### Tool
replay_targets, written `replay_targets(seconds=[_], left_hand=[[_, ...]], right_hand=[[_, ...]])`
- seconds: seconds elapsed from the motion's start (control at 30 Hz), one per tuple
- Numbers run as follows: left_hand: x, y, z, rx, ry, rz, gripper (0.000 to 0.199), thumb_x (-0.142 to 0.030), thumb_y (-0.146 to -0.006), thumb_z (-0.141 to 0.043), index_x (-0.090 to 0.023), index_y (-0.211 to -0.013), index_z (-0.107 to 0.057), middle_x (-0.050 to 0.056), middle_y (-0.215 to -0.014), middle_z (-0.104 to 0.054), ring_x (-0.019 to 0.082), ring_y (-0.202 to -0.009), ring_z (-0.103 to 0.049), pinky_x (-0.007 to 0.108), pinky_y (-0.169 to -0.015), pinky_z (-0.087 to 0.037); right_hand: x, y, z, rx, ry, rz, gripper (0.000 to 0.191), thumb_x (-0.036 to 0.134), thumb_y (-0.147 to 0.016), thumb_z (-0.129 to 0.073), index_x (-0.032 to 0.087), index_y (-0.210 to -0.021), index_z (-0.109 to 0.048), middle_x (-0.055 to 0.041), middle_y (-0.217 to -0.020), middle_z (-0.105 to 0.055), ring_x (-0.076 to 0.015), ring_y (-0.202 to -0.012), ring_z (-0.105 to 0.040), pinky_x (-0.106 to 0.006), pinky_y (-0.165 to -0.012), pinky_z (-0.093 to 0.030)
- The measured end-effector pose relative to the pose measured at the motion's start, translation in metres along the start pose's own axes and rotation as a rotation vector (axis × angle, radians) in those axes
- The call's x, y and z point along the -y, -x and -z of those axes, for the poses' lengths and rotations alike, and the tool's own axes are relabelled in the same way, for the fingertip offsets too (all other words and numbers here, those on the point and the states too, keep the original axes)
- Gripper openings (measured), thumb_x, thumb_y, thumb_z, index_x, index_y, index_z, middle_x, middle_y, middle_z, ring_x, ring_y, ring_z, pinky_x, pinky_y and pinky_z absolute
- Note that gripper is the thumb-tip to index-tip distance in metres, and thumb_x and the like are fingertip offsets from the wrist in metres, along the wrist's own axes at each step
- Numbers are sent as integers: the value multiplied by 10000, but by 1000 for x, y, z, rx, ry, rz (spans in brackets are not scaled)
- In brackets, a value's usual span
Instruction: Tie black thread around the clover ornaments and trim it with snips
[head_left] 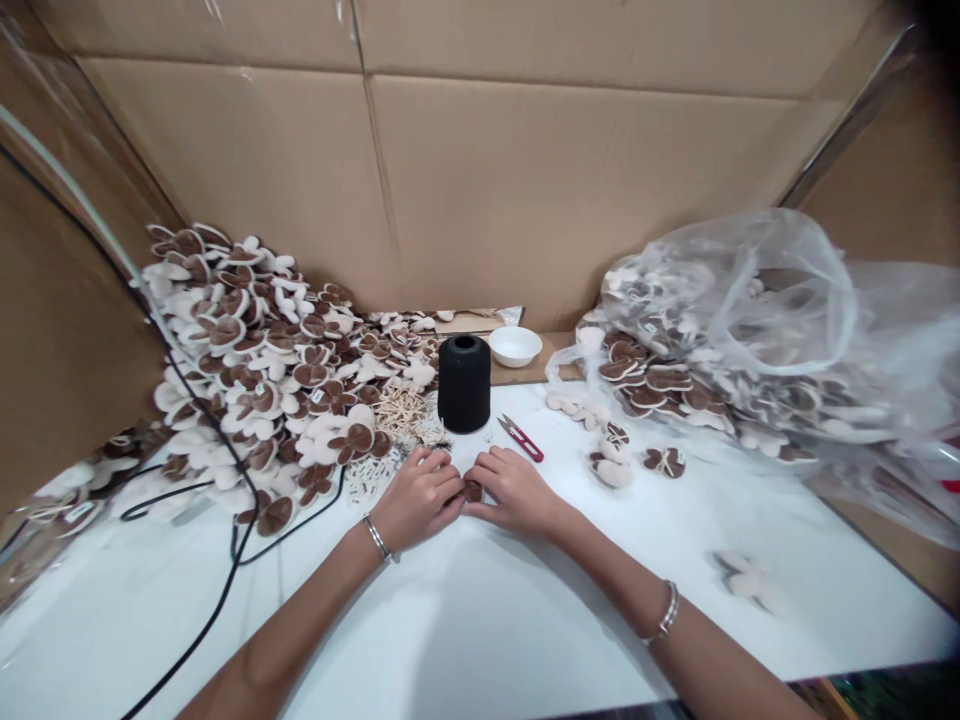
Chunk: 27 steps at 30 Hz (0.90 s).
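Both hands met at front centre of the white table (480,620), just in front of the black thread cone (464,390). Brown piece (472,491) sat between them, mostly covered by fingers. Left hand (420,497): fingers curled narrow, holding the piece's left side. Right hand (516,490): fingers bent over, thumb below, holding its right side. Exact fingertip contact was partly hidden. Red snips (521,438) lay right of the cone, near the right hand; white bowl (515,346) stood behind them. Big heap of brown-and-white plush pieces (259,350) at left, pale sticks (409,415) beside it, black cable (217,430) across its front. Clear plastic bags (787,290) with more pieces at right. One tied brown piece (665,461) lay flat before the bags; pale piece (745,580) nearer, blurred.
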<state>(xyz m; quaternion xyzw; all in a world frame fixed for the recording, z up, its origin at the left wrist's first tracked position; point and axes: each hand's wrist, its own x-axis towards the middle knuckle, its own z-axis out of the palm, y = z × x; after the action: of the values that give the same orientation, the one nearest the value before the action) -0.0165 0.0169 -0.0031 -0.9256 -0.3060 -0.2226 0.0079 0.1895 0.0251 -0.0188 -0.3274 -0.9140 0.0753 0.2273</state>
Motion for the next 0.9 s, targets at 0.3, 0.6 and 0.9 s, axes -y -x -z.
replay_targets(seconds=[0.3, 0.6, 0.9], left_hand=[[1, 0, 4, -8, -34, 16, 126, -217, -888, -513, -197, -858, -633, 33, -832, -691, 235, -943, -552, 396, -835, -374], [1, 0, 5, -28, -21, 18, 112, -174, -864, -516, -208, -859, -622, 29, -817, -691, 237, -947, -555, 390, -838, -368], [-4, -1, 7, -14, 35, -15, 111, -173, -869, -529, -200, -870, -637, 29, -822, -691, 229, -945, -554, 376, -842, -376]], right_hand=[[3, -3, 9, -9, 95, 107, 278, 355, -978, -456, 166, -848, -611, -69, -771, -604, -203, -747, -510, -326, -662, -354], [6, -2, 16, 37, 69, 112, 244, 316, -989, -437, 175, -878, -603, -61, -790, -621, -193, -755, -527, -311, -673, -359], [0, 4, 15, 188, 11, 33, 271, 382, -987, -418, 181, -936, -592, -30, -736, -601, -157, -660, -544, -267, -631, -340]])
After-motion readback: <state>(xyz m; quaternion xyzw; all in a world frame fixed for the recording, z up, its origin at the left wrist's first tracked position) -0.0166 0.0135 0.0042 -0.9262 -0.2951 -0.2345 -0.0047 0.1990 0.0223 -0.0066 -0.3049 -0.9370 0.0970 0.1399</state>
